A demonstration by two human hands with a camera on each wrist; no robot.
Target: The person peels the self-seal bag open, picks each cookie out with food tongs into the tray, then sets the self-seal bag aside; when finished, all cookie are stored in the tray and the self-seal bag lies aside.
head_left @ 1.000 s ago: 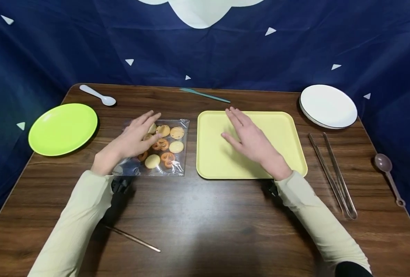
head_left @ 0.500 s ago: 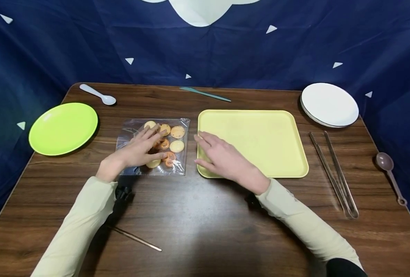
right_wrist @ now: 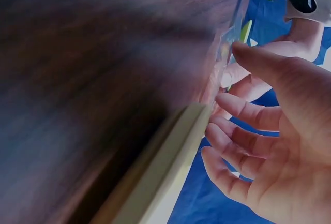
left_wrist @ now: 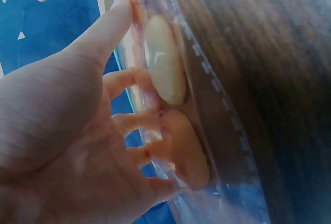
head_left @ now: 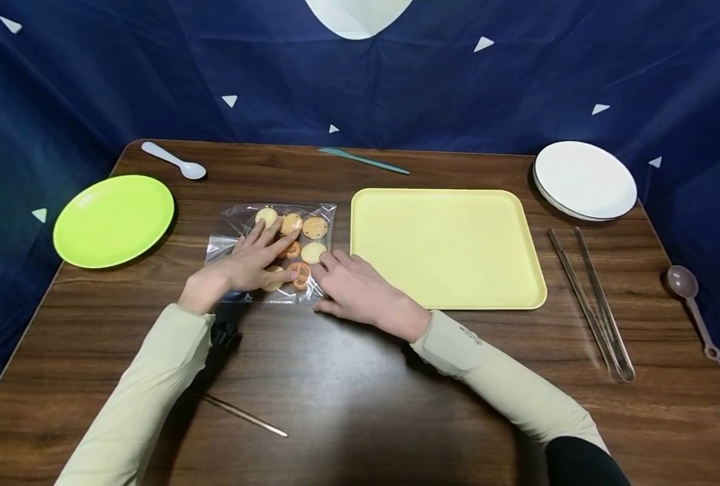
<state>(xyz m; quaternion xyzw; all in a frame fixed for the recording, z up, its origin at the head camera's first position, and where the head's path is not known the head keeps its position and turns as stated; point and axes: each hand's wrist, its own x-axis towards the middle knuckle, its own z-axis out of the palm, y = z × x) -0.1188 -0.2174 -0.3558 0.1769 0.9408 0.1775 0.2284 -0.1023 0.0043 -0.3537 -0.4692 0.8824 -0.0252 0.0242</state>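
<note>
A clear plastic bag (head_left: 232,219) of round cookies and pretzels lies flat on the wooden table. Spread fingers of my left hand (head_left: 247,266) rest on top of the bag, over several of its snacks; in the left wrist view two pale cookies (left_wrist: 166,61) show beneath the film. My right hand (head_left: 360,290) is at the bag's right edge, its fingertips by a round cookie (head_left: 314,253). In the right wrist view the right fingers (right_wrist: 248,113) are slightly bent, with the thumb apart from them. Exact contact at that edge is hard to see.
Right of the bag lies a yellow tray (head_left: 447,246). White plates (head_left: 586,179), metal tongs (head_left: 593,307) and a brown measuring spoon (head_left: 684,283) are farther right. Around the left and back are a green plate (head_left: 113,221), white spoon (head_left: 174,160) and teal knife (head_left: 366,160). A metal stick (head_left: 247,416) lies in front.
My right hand has moved left from above the yellow tray to the bag's right edge. My left hand has settled slightly rightward onto the bag.
</note>
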